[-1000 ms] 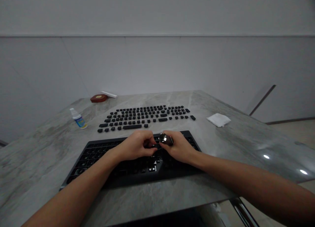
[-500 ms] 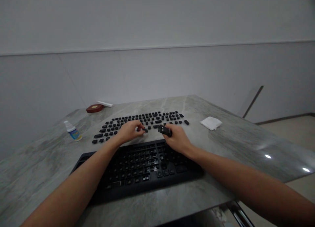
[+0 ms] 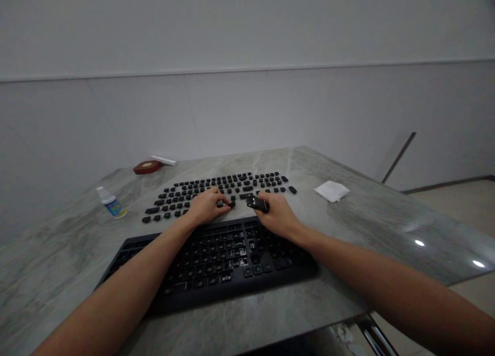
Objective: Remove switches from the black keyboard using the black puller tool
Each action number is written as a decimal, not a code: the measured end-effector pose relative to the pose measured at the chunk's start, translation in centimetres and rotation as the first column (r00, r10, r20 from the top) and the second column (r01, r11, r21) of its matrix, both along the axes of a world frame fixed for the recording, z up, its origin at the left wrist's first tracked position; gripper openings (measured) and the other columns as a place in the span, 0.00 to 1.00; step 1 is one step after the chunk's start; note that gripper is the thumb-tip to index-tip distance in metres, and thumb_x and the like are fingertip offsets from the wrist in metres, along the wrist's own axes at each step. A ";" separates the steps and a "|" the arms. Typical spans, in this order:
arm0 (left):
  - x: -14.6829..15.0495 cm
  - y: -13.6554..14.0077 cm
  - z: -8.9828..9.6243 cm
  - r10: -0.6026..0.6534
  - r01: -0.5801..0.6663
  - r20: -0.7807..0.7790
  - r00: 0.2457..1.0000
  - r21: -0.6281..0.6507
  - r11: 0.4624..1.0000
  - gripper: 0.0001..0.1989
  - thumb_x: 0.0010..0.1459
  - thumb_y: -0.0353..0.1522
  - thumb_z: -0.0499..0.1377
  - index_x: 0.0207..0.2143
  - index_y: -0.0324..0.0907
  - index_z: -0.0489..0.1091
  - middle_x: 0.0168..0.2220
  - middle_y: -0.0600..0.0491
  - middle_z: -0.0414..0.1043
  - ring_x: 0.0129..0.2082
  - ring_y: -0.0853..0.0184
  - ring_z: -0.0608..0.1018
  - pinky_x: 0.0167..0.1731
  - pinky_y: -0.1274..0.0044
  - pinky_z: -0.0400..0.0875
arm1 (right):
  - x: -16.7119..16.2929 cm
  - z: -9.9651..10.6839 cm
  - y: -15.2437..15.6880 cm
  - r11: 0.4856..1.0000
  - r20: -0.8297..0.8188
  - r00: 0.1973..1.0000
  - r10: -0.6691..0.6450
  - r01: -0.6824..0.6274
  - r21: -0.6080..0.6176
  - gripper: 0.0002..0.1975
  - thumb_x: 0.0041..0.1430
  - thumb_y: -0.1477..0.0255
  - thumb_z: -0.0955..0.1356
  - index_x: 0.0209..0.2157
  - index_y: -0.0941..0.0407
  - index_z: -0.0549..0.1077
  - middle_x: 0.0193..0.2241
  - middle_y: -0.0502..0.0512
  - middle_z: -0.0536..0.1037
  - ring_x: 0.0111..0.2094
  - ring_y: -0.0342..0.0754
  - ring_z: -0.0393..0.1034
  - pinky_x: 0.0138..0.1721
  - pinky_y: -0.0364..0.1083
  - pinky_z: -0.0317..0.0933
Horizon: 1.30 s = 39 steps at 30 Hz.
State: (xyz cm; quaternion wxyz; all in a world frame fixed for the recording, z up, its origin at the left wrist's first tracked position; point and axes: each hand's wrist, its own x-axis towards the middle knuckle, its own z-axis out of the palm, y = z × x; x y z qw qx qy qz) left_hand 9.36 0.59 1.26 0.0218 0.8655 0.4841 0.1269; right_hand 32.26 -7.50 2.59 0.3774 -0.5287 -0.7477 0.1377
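Note:
A black keyboard (image 3: pixel 209 263) with most of its keycaps off lies in front of me, bare switches showing; some keys remain at its right part. Beyond it, loose black keycaps (image 3: pixel 181 195) are laid out in rows. My left hand (image 3: pixel 208 205) is at the near edge of these rows, thumb and finger closed on a black keycap (image 3: pixel 232 204) at the table surface. My right hand (image 3: pixel 279 214), above the keyboard's far edge, is wrapped round a small black tool (image 3: pixel 258 203) whose end points left; its exact kind is unclear.
A white spray bottle (image 3: pixel 111 204) with a blue and yellow label stands at the left. A dark red case (image 3: pixel 147 167) and a white strip-like object (image 3: pixel 163 160) lie at the back left. On the right is a folded white cloth or tissue (image 3: pixel 331 191). The marble table (image 3: pixel 371 227) meets a grey wall.
My left hand has shifted slightly right and down, with the keycap lower, at the table. My right hand still holds the black tool in nearly the same place. The view has tilted a little.

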 end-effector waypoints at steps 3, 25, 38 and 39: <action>0.3 -0.2 0.2 -0.003 0.003 0.002 1.000 0.001 1.000 0.11 0.58 0.42 0.60 0.39 0.48 0.78 0.41 0.52 0.68 0.41 0.62 0.74 0.39 0.74 0.67 | 0.0 0.1 0.0 1.000 0.002 1.000 0.013 -0.013 0.006 0.10 0.48 0.84 0.65 0.20 0.57 0.62 0.19 0.47 0.64 0.23 0.41 0.57 0.27 0.42 0.46; 2.6 -0.1 -0.2 -0.083 0.086 -0.034 0.996 0.087 0.993 0.09 0.60 0.36 0.58 0.35 0.43 0.76 0.40 0.51 0.71 0.39 0.64 0.74 0.36 0.75 0.67 | 0.4 0.1 0.2 0.999 0.031 0.999 -0.011 0.010 0.050 0.09 0.49 0.81 0.65 0.21 0.57 0.62 0.19 0.48 0.66 0.23 0.42 0.57 0.28 0.42 0.47; 3.1 -0.1 -0.1 -0.260 0.265 -0.067 0.963 0.075 0.961 0.05 0.56 0.28 0.59 0.33 0.42 0.75 0.35 0.51 0.76 0.42 0.60 0.73 0.37 0.74 0.68 | 0.5 0.5 0.3 0.995 0.025 0.999 -0.037 0.035 0.091 0.11 0.49 0.80 0.65 0.20 0.56 0.58 0.18 0.48 0.64 0.22 0.42 0.56 0.28 0.43 0.47; 3.1 -0.1 0.0 -0.258 0.263 -0.070 0.964 0.069 0.962 0.05 0.56 0.28 0.59 0.33 0.42 0.75 0.35 0.50 0.76 0.42 0.60 0.74 0.37 0.74 0.68 | 0.6 0.5 0.3 0.995 0.024 0.999 -0.036 0.033 0.092 0.11 0.49 0.80 0.65 0.20 0.56 0.58 0.19 0.48 0.64 0.22 0.42 0.56 0.28 0.43 0.47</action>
